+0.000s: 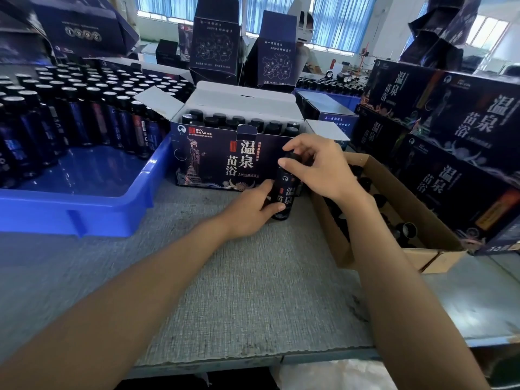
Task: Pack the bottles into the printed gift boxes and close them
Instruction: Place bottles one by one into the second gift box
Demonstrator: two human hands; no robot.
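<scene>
In the head view, a dark labelled bottle (284,190) stands upright on the grey table (253,277), toward its far middle and just in front of the right front corner of the open gift box (219,159). The left hand (253,212) wraps its fingers and thumb round the bottle's lower body. The right hand (320,167) comes from above and pinches the black cap (292,158) with curled fingertips. The gift box has its flaps up and holds rows of packed bottles (239,119); I cannot tell whether a slot is free. A blue tray (84,204) of more bottles sits at the table's left side. At the right edge is a cardboard box (394,258) of what look like loose caps. This appears to be the capping or cap-checking step before packing. The next move likely calls for seating the cap firmly, then lifting the bottle over the box's front wall into any free slot.
</scene>
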